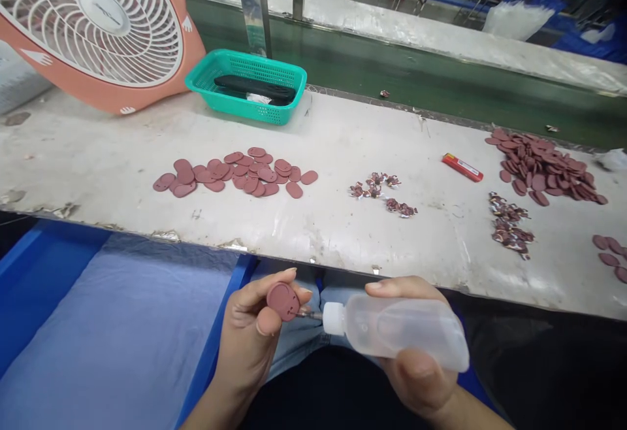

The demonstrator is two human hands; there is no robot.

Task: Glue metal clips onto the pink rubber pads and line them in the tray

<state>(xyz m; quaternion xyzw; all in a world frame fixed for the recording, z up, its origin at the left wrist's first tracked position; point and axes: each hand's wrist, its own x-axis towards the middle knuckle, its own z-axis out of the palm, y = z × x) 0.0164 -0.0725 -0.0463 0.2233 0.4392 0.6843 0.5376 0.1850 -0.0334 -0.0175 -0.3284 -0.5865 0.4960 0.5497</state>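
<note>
Left hand point(247, 332) pinching, right hand point(416, 378) wrapped, held close together.

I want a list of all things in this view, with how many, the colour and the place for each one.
Bench: one, off-white, across the view.
Belt: one, green, behind the bench.
Fan: one, salmon and white, back left.
Basket: one, green, on the bench, holding a black item.
Discs: many, maroon, three piles on the bench.
Foil scraps: three clusters, silver and maroon, on the bench.
Red object: one, red, on the bench, right.
Bottle: one, clear, below the bench.
Left hand: one, holding a disc.
Right hand: one, holding the bottle.
</note>
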